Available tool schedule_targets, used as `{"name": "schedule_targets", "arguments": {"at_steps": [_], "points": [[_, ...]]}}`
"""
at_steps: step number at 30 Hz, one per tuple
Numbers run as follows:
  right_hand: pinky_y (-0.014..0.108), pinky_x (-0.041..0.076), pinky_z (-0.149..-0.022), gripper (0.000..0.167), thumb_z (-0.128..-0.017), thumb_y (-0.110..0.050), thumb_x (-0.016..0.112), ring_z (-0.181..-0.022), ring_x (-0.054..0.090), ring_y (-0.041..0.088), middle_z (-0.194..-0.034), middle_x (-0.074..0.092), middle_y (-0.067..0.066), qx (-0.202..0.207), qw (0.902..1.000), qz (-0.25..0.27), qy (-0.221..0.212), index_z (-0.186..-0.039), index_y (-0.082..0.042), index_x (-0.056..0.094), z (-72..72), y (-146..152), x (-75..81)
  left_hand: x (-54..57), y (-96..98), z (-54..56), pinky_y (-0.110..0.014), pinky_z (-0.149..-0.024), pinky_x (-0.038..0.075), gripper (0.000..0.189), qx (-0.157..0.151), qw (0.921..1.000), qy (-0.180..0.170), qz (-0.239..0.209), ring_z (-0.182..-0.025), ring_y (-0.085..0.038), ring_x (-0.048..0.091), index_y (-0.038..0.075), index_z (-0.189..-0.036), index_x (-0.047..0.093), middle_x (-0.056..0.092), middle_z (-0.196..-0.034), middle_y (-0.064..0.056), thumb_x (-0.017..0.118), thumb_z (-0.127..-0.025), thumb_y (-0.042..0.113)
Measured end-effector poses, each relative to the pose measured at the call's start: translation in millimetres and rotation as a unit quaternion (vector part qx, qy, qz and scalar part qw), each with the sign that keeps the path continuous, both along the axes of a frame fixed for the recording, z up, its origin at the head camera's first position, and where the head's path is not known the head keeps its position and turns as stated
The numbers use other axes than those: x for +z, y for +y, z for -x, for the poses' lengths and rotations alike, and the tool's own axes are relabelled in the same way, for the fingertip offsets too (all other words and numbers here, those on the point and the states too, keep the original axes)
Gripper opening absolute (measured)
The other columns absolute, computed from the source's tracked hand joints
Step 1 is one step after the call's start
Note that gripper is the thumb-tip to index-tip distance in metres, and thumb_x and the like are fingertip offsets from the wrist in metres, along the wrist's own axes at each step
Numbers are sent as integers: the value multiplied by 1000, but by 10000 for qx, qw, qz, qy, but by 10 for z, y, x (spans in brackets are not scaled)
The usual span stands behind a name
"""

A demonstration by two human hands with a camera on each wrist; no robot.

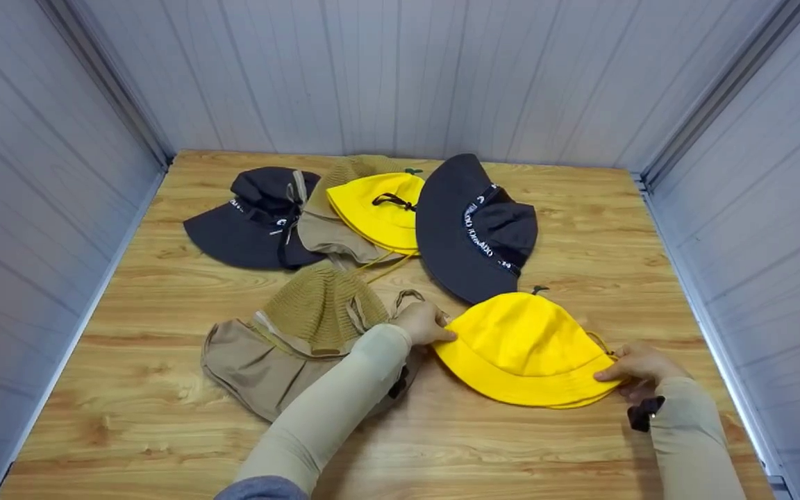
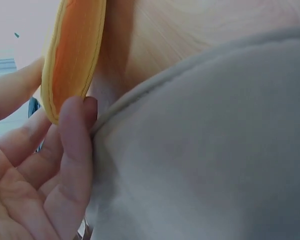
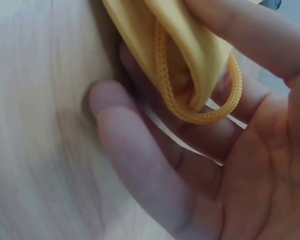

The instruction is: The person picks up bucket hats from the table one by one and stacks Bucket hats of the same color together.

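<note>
A yellow bucket hat [image 1: 521, 340] lies flattened at the front right, its crown pointing away from me. My left hand [image 1: 423, 323] pinches the left end of its brim between thumb and fingers. At the opposite end, my right hand [image 1: 644, 369] holds the brim, thumb on top. A yellow cord [image 3: 165, 85] loops out of the folded edge beside the right fingers in the right wrist view. Under my left forearm lies a tan sun hat [image 1: 323, 305] with a knitted crown; its grey-beige brim [image 2: 205, 140] fills much of the left wrist view.
Behind, a black brimmed hat [image 1: 251, 226], another tan hat [image 1: 334, 226], a second yellow hat [image 1: 379, 208] and a black hat with a lettered band [image 1: 452, 229] overlap in a row. White panel walls [image 1: 386, 76] enclose the wooden table [image 1: 129, 389] at the back and both sides.
</note>
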State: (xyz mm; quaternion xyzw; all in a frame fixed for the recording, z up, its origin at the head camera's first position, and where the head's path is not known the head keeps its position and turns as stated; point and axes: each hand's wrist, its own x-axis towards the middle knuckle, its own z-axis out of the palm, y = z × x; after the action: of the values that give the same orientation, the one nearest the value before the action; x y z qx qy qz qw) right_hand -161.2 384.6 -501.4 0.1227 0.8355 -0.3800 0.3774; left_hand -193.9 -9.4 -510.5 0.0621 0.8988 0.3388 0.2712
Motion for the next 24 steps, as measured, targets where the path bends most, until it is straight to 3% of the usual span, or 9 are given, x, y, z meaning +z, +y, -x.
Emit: {"name": "schedule_targets", "arguments": {"at_steps": [12, 16, 20, 24], "points": [[34, 55, -61, 30, -80, -26, 81, -66, 62, 17, -73, 65, 0, 439, 9961, -625, 435, -90, -3, 64, 67, -13, -5, -27, 12, 22, -21, -56, 39, 26, -259, 9976, 504, 404, -60, -10, 47, 15, -76, 64, 51, -66, 7, 74, -89, 36], [33, 55, -62, 34, -80, -26, 82, -68, 61, 18, -76, 62, 4, 575, 9936, -766, 598, -87, -2, 59, 69, -22, -2, -37, 26, 12, -25, -67, 44, 24, -345, 9954, 636, 627, -68, -12, 51, 14, -82, 67, 58, -73, 6, 73, -89, 37], [33, 52, -60, 36, -80, -26, 82, -67, 58, 19, -75, 56, 4, 668, 9913, -907, 680, -81, -5, 53, 69, -27, 5, -44, 58, 4, -29, -76, 47, 26, -235, 9951, 579, 766, -76, -15, 54, 14, -89, 65, 62, -81, 3, 74, -88, 38], [31, 48, -58, 42, -78, -26, 83, -67, 53, 19, -72, 49, 3, 618, 9914, -921, 692, -77, -8, 45, 62, -32, 1, -54, 85, -1, -30, -74, 46, 28, -103, 9947, 534, 876, -77, -17, 52, 15, -90, 60, 58, -82, 2, 74, -88, 39]]}}
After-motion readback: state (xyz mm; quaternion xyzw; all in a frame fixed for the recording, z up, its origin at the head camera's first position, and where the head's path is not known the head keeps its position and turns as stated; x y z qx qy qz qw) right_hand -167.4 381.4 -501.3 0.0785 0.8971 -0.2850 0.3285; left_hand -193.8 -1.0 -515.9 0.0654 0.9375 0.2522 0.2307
